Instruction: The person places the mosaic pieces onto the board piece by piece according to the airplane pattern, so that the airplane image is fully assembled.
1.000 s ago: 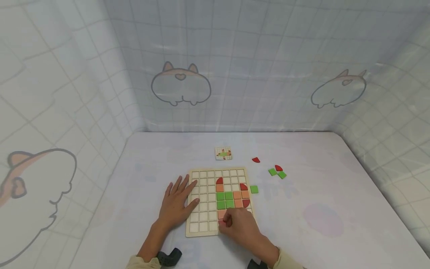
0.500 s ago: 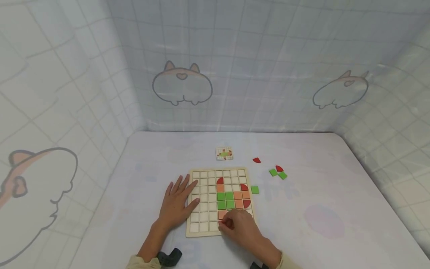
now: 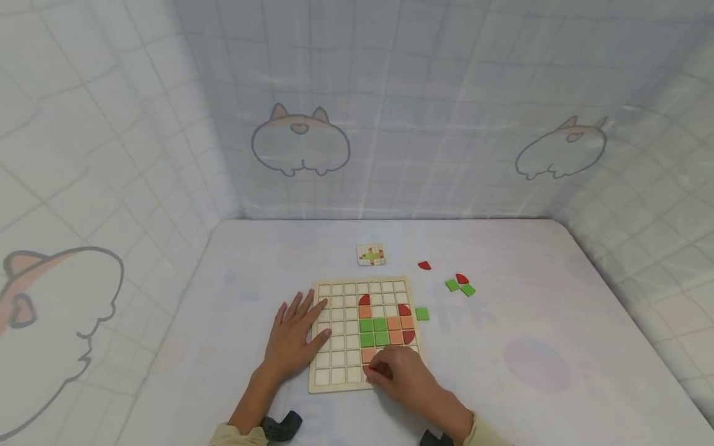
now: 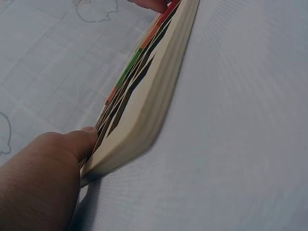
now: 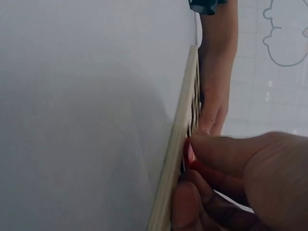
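Far left, a smooth, rumpled wall sheet [image 3: 139,155] shows grid lines and a rounded animal outline [image 3: 61,341], cut off by the frame's edge. Next comes a beige sleeve [image 3: 240,435], then the left hand [image 3: 294,341]: flat, fingers straight and spread across the board's left rim, nothing in its grip!

And here's the board [image 3: 337,342], pale and wood-like on the white table [image 3: 502,310], its edge layered in stripes in the left wrist view, its face cut into square cells. Let's count the flat, smooth tiles on it: four green squares [image 3: 366,325], five orange squares [image 3: 395,337] in sight, three red quarter-rounds [image 3: 409,337] fully showing. A fourth, the red tile [image 5: 190,154], is at the near edge, beside the nearest orange one. Beyond the board lies one small card [image 3: 370,254], its tiny printed pattern tough to read.

On to the right hand [image 3: 404,376], fingers curled, thumb and fingers pinching that red tile! They mask most of it, so whether it sits flat is unclear; the near right cells are largely covered too. Rightmost, five loose pieces: three green squares [image 3: 422,314], two red quarter-rounds [image 3: 424,265].
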`<state>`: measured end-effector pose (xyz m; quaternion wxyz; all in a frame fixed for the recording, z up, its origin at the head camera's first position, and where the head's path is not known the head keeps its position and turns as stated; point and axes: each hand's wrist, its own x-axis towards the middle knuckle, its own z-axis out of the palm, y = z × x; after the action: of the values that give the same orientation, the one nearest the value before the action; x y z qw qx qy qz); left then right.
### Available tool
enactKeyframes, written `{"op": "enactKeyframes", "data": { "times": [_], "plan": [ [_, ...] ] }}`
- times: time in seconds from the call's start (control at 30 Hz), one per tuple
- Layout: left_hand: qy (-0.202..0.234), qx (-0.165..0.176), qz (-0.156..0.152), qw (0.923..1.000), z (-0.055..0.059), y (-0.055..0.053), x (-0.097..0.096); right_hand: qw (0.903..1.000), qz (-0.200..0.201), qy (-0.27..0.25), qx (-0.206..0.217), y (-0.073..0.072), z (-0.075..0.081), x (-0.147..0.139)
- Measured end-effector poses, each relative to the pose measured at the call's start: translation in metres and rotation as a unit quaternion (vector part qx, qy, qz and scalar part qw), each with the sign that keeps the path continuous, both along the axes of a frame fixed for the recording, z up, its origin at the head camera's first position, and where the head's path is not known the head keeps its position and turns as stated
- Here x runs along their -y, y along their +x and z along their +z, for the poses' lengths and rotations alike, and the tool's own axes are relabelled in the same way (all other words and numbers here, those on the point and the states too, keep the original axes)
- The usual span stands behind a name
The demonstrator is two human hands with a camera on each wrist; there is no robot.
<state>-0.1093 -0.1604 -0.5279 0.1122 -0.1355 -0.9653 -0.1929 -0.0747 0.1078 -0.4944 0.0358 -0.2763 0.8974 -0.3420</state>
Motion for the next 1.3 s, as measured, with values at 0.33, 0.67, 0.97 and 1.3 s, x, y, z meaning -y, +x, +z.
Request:
{"op": "enactKeyframes", "data": {
  "times": [0.33, 0.67, 0.97, 1.3],
  "plan": [
    [-0.001, 0.001, 0.0, 1.0, -0.001, 0.001, -0.001, 0.9983, -0.052, 0.002, -0.026, -0.023, 0.01, -0.034],
    [-0.002, 0.004, 0.001, 1.0, -0.002, 0.002, 0.0, 0.9742, -0.129, 0.117, -0.143, -0.054, 0.005, -0.075],
    [0.003, 0.003, 0.001, 1.0, -0.006, 0.002, 0.002, 0.9673, -0.065, 0.148, -0.195, -0.07, -0.002, -0.089],
    [0.004, 0.002, -0.001, 1.0, -0.006, -0.001, 0.003, 0.9601, -0.07, 0.152, -0.224, -0.085, 0.009, -0.09]
  ]
}}
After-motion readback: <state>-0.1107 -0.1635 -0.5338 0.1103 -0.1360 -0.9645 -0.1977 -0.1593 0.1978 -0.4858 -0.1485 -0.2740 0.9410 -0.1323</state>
